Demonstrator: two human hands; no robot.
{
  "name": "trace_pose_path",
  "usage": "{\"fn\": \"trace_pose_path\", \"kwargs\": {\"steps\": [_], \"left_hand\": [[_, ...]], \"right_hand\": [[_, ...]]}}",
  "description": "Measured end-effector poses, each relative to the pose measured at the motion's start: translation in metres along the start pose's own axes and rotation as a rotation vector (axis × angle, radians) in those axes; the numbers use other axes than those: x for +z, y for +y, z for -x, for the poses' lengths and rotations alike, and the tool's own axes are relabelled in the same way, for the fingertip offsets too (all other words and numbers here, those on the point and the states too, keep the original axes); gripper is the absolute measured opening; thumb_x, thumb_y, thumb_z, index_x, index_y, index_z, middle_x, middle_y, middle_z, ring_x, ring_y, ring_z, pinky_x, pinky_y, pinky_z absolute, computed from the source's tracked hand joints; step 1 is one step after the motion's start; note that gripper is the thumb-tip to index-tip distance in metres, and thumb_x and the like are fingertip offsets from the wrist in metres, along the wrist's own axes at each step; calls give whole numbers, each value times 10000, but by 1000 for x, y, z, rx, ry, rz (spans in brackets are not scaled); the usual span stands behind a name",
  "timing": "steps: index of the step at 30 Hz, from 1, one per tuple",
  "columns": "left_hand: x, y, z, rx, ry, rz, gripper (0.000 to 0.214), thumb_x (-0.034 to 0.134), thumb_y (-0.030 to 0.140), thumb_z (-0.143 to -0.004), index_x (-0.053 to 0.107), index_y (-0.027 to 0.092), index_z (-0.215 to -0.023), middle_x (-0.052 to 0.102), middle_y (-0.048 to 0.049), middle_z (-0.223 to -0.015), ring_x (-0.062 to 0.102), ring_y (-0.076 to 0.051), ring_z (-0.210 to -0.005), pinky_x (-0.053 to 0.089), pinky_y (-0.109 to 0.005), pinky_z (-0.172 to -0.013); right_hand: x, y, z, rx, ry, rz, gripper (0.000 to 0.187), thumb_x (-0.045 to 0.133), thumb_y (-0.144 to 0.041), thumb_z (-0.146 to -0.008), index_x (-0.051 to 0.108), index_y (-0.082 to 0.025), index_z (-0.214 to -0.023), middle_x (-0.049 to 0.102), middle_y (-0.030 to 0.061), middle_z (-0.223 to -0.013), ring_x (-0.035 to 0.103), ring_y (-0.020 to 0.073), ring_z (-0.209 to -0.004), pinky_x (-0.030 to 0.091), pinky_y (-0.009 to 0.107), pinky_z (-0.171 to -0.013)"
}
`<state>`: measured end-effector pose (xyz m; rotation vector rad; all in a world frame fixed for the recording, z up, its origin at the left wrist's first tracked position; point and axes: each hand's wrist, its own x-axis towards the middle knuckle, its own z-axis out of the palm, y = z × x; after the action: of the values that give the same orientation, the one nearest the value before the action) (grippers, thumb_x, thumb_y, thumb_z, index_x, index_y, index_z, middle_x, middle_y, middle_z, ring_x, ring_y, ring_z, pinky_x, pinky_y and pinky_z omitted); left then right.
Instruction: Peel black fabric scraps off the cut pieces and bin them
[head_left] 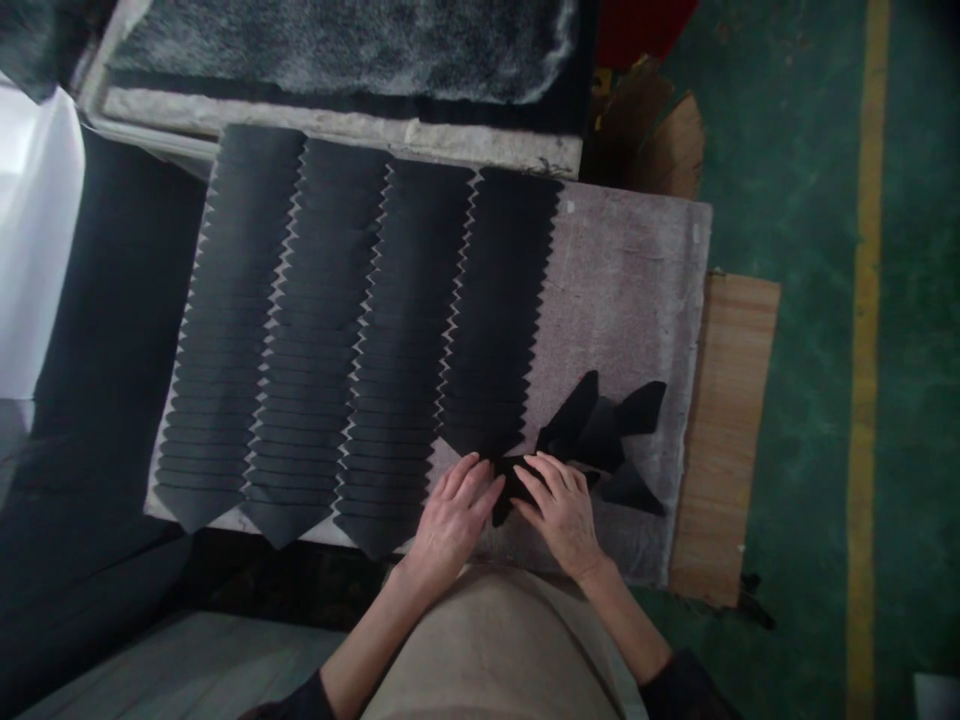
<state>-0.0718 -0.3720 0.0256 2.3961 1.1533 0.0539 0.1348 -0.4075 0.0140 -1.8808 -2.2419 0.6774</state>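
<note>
My left hand [456, 512] and my right hand [561, 512] meet at the near end of the fourth row of dark pieces. Between them is a black pointed fabric piece [512, 488], its edges pinched in the fingers of both hands. The fourth row [499, 320] is a column of overlapping flat black pieces with zigzag sides, its near tip close to my fingertips. Several loose black pieces [600, 432] lie in a heap just beyond and right of my right hand. My fingers hide part of the held piece.
Three similar rows [382, 350] lie to the left on a greyish board [630, 260]. A wooden plank [724, 440] sticks out at the right. Beyond lies a dark fuzzy sheet [345, 45] on a pale slab. The green floor [795, 200] carries a yellow line [866, 300].
</note>
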Motion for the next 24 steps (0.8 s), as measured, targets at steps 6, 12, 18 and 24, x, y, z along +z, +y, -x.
{"fn": "trace_pose_path", "kwargs": {"steps": [6, 12, 18, 24], "left_hand": [[7, 2, -1, 46, -69, 86, 456, 602, 172, -853, 564, 232, -1303, 571, -129, -1323, 501, -317, -1233, 491, -482, -953], [0, 5, -4, -32, 84, 592, 235, 491, 154, -932, 659, 196, -1091, 680, -100, -1063, 631, -211, -988, 539, -355, -847], [-17, 9, -4, -638, 142, 1144, 181, 595, 338, -896, 647, 164, -887, 685, -14, -683, 614, -123, -552, 494, -218, -538], [-13, -16, -6, -956, 259, 1269, 311, 684, 445, -806, 572, 168, -718, 655, 10, -553, 557, -101, -437, 445, -193, -445]], "right_hand": [[-6, 11, -3, -50, -40, -59, 499, 653, -445, -851, 576, -238, -1298, 601, 87, -1307, 482, 256, -1258, 415, 413, -999], [-15, 13, -3, -49, -24, -170, 324, 657, -308, -865, 641, -265, -1185, 621, 63, -1271, 496, 245, -1257, 431, 429, -1012], [-31, -2, -12, 143, 3, -560, 182, 524, -331, -945, 674, -231, -925, 716, 47, -966, 668, 182, -916, 524, 311, -823], [-22, -24, -41, 323, -126, -541, 236, 498, -366, -957, 644, -219, -844, 644, -30, -637, 612, 111, -555, 438, 206, -612]]}}
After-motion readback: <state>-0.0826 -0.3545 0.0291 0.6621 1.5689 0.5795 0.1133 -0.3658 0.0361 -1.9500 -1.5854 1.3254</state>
